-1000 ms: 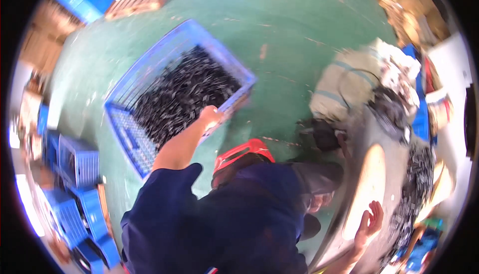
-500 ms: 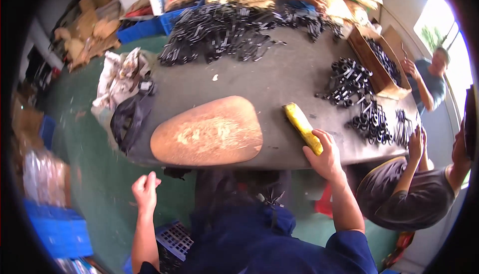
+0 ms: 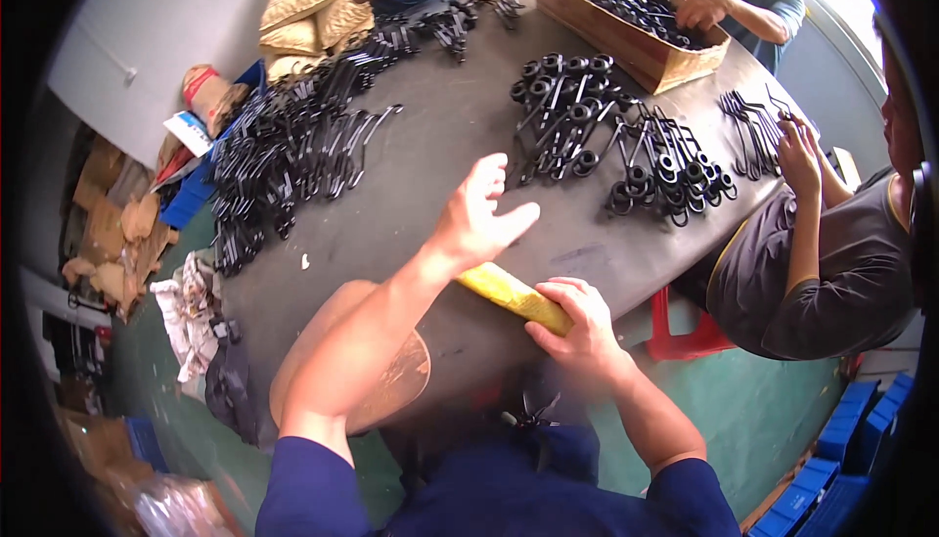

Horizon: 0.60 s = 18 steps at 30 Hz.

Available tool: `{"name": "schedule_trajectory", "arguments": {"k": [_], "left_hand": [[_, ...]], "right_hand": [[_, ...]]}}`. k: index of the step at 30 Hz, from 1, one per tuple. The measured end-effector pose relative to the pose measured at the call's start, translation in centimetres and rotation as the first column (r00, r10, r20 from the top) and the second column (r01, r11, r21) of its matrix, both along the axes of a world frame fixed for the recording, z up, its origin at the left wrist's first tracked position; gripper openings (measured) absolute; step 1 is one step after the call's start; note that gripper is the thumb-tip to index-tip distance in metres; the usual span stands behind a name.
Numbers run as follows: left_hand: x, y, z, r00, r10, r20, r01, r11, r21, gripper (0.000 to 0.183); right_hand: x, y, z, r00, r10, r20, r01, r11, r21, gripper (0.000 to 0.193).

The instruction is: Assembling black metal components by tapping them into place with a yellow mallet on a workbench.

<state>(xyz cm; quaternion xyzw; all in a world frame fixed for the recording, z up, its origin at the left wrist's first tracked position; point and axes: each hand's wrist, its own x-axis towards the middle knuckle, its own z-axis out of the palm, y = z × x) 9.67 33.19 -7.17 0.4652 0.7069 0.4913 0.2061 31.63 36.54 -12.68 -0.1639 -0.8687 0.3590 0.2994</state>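
My right hand (image 3: 587, 336) is closed around the near end of a long yellow bar (image 3: 504, 292) with a shiny, wrapped-looking surface, lying low at the table's front edge. Past the bar's far end my left hand (image 3: 474, 219) reaches out over the table, thumb and fingers apart, with nothing in it. Nearest to that hand is a heap of black metal rods with ring-shaped ends (image 3: 562, 116). A second cluster of black ringed rods (image 3: 665, 165) lies to its right. Beneath my left forearm sits a worn wooden board (image 3: 396, 380), partly hidden by the arm.
A long pile of black rods (image 3: 293, 146) covers the table's far left. A cardboard box (image 3: 675, 67) of black parts stands at the back right. Co-workers sit or stand at the right and far sides; one's hands (image 3: 802, 156) hold a rod. A red stool (image 3: 685, 327) stands at right.
My left hand has risen from beside the table and stretched forward across the board. The view has turned to the right. My right hand remains on the yellow bar.
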Motion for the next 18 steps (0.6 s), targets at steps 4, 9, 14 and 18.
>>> {"name": "schedule_trajectory", "arguments": {"k": [4,9,14,18], "left_hand": [[-3.3,7.9,-1.6,0.994,0.099,0.043,-0.097,0.994,-0.047,0.089],[-6.4,12.8,-2.9,0.957,0.029,0.288,0.013,0.99,-0.142,0.101],[-8.2,15.3,-4.1,0.654,-0.08,0.753,0.169,0.985,-0.042,0.047],[-7.9,16.2,-4.3,0.569,-0.054,0.821,0.154,0.987,-0.041,0.029]], "right_hand": [[-0.5,3.0,1.7,0.997,-0.003,-0.074,-0.04,0.819,-0.573,0.064],[-8.5,11.9,4.3,0.896,-0.37,-0.246,0.127,0.743,-0.657,0.067],[-14.6,19.0,3.4,0.823,-0.565,-0.059,0.332,0.562,-0.758,0.06],[-15.3,21.4,3.0,0.795,-0.601,0.08,0.429,0.464,-0.775,0.051]]}}
